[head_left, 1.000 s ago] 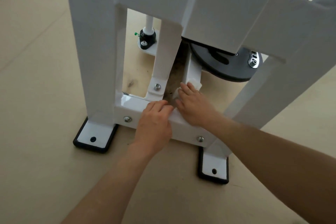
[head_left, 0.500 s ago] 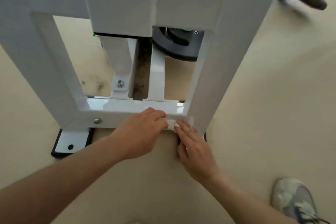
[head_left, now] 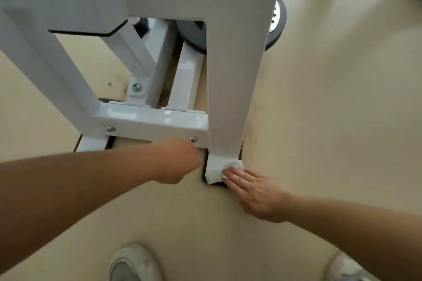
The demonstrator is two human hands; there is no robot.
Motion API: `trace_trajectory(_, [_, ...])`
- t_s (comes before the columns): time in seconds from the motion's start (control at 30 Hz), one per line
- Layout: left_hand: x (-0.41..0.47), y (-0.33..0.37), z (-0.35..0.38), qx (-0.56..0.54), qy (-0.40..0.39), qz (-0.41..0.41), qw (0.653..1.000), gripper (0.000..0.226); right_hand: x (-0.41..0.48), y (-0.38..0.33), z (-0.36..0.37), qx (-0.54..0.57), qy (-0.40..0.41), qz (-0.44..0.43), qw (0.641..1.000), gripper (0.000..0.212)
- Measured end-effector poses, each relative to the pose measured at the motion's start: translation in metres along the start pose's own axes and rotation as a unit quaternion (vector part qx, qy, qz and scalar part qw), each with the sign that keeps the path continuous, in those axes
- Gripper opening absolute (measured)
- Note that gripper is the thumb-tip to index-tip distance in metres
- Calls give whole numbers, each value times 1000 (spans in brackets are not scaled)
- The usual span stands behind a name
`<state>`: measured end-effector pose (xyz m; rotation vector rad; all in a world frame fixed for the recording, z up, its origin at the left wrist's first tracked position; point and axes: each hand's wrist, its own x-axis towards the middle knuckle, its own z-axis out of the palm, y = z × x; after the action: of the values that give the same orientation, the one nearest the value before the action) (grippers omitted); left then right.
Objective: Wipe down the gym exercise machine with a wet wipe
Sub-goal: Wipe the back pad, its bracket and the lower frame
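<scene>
The white metal frame of the gym machine [head_left: 233, 75] fills the upper half of the head view, with a low crossbar [head_left: 155, 125] joining two uprights. A white wet wipe [head_left: 217, 172] lies on the right foot plate at the base of the right upright. My right hand [head_left: 255, 191] presses the wipe flat with straight fingers. My left hand [head_left: 175, 159] is curled into a loose fist just below the crossbar's right bolt, to the left of the foot plate; I cannot see anything in it.
A black weight plate [head_left: 277, 27] sits behind the right upright. A second foot plate [head_left: 91, 143] stands at the left. Beige floor surrounds the frame. My two light shoes [head_left: 134, 264] show at the bottom edge.
My right hand has slid the wipe from the crossbar's right end down onto the right foot plate. My left hand has come off the crossbar and dropped lower. The view shifted left.
</scene>
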<state>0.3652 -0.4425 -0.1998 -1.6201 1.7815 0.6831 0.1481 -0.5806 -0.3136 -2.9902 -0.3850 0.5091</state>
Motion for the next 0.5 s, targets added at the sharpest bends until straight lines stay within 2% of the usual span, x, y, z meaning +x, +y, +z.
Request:
trace_trajectory(0.13, [34, 45, 23, -200, 68, -115, 971, 33, 9, 62, -25, -35, -116, -133, 984, 67])
trace_trajectory(0.23, [56, 79, 20, -263, 87, -138, 951, 39, 18, 97, -55, -105, -177, -226, 952, 63])
trace_trajectory(0.3, [68, 88, 12, -287, 135, -157, 935, 47, 26, 117, -78, -149, -206, -238, 937, 60])
trace_trajectory(0.37, [76, 89, 8, -314, 173, -185, 915, 55, 42, 140, -91, -107, -179, -181, 961, 52])
trace_trajectory(0.43, [80, 89, 5, -344, 186, -202, 898, 58, 57, 162, -97, -1, -88, -55, 995, 46])
trace_trajectory(0.5, [82, 91, 3, -377, 192, -211, 881, 57, 70, 166, -95, 138, 2, 29, 990, 53])
